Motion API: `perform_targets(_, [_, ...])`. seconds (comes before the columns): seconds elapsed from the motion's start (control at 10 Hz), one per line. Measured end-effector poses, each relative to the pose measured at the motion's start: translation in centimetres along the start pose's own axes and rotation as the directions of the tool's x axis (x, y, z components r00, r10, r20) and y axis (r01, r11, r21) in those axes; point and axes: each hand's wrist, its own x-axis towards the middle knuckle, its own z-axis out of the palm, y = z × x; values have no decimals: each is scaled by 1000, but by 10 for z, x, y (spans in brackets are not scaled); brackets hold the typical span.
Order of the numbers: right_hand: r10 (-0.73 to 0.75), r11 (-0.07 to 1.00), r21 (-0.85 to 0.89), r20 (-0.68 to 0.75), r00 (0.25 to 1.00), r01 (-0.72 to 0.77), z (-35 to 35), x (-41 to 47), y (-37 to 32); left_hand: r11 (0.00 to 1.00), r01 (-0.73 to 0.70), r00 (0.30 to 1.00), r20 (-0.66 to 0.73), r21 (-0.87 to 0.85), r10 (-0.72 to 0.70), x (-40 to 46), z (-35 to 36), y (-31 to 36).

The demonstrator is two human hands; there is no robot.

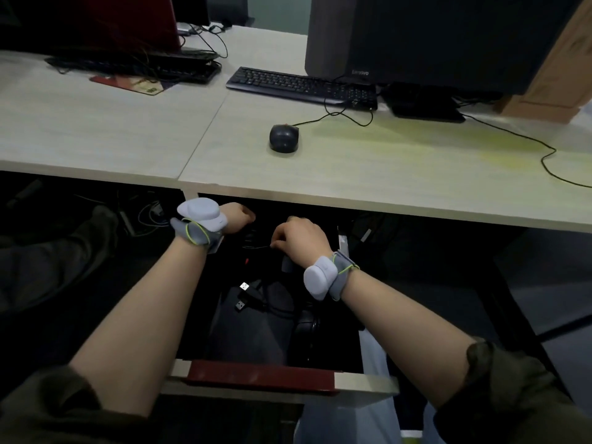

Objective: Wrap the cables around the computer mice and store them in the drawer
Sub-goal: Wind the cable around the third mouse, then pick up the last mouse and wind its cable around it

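The drawer point(262, 378) under the desk is pulled open, and dark mice with black cables and USB plugs point(244, 287) lie inside it. Both my hands reach into its far, dark end. My left hand point(235, 217) is curled around something dark that I cannot make out. My right hand point(299, 240) pinches a thin black cable that runs left toward the other hand. Up on the desk a black mouse point(284, 138) sits with its cable trailing toward the keyboard.
A black keyboard point(301, 86) and a dark monitor point(426, 40) stand at the back of the desk point(384, 174). A second keyboard point(134, 67) and a red mat are at the far left. A long black cable point(544, 155) crosses the right side.
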Motion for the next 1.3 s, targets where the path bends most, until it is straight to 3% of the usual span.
perform_targets(0.1, [-40,998,-39,-17,999,39,5,8,-4,993,52,996,-72,-109,-60,9,11,-3])
perform_targets(0.3, [-117,979,-171,-21,993,112,12,15,-11,987,79,986,-136,-137,-98,12,24,-10])
perform_targets(0.6, [-105,967,-221,118,987,130,15,-1,-20,992,111,986,-129,56,-103,13,17,0])
perform_targets(0.7, [-59,981,-177,135,989,83,19,-6,-20,980,100,985,-159,171,-73,10,19,4])
perform_targets(0.8, [-10,995,-98,203,979,30,14,-8,-17,940,178,982,-116,292,-150,1,23,13])
perform_targets(0.9, [17,996,70,367,930,-46,-2,-5,-16,919,122,992,-25,376,-121,-20,16,27])
perform_targets(1.0, [-22,951,277,507,862,-139,-27,0,-15,946,104,994,-16,308,-104,-24,0,44])
perform_targets(1.1, [-55,957,271,513,856,-102,-64,0,-10,967,38,995,83,252,-61,-28,-32,76])
perform_targets(1.2, [-34,972,224,438,898,-72,-107,4,4,983,-28,997,73,180,15,-25,-66,110])
perform_targets(1.3, [46,955,264,312,949,-133,-148,13,24,970,-16,997,-71,241,34,-4,-88,137])
